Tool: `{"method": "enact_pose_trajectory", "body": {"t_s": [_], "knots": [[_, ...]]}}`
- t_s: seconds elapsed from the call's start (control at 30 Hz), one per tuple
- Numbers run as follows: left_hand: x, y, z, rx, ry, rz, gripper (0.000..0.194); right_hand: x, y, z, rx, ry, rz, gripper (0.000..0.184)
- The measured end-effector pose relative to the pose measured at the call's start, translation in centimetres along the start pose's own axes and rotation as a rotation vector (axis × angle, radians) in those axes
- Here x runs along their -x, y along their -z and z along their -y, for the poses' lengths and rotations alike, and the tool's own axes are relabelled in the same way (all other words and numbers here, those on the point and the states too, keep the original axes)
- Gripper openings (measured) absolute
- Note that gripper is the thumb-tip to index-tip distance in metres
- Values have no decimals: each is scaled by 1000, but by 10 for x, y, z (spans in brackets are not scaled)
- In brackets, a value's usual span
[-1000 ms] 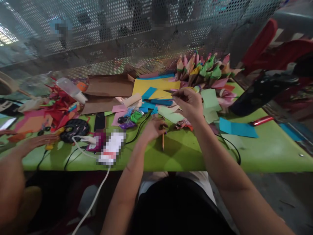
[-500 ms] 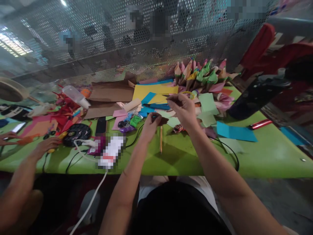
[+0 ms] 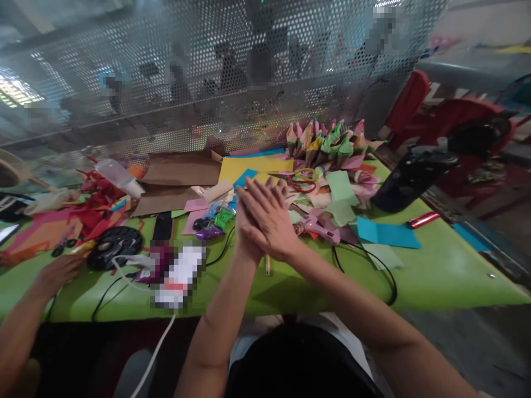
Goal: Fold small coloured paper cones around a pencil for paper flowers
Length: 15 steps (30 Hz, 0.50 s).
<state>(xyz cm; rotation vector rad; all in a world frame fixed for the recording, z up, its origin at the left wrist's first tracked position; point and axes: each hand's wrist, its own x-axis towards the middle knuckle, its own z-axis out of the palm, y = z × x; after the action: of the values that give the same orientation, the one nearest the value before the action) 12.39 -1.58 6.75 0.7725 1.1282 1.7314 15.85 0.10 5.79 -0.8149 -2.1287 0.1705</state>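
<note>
Palm to palm above the table, my left hand (image 3: pixel 244 221) and my right hand (image 3: pixel 269 221) are pressed together with fingers stretched out. The right lies over the left and covers most of it. Whether anything is between the palms is hidden. Under my wrists a pencil (image 3: pixel 267 266) shows only its near end. Just right of my right hand lies a pink glue gun (image 3: pixel 321 229) with a black cord. Beyond the fingers, scissors with red handles (image 3: pixel 302 183) rest among paper scraps.
Paper cones (image 3: pixel 327 141) stand grouped at the back. A black bottle (image 3: pixel 410 179), blue paper (image 3: pixel 388 231) and a red cylindrical object (image 3: pixel 423 220) are at right. Bagged coloured clay (image 3: pixel 215 218), a phone (image 3: pixel 178 276) and another person's hand (image 3: pixel 62 271) are at left.
My hands, apart before with a small brown piece at the left and the right raised in a pinch, have come together flat. The red-handled scissors and glue gun now show. The view has shifted.
</note>
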Motion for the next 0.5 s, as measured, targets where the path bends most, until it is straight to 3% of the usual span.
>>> {"method": "enact_pose_trajectory", "body": {"t_s": [0.07,0.17,0.33,0.5], "knots": [[5,-12,8,33,-122,-46,55,1,-7,7,-77,28,92,71],[5,-20,17,129,-52,14,58,1,-7,-2,-159,-8,76,70],[-22,8,13,166,148,164,55,1,-3,-23,-85,-143,-85,63],[-27,27,23,121,114,106,54,11,-14,6,-161,43,115,66]]}}
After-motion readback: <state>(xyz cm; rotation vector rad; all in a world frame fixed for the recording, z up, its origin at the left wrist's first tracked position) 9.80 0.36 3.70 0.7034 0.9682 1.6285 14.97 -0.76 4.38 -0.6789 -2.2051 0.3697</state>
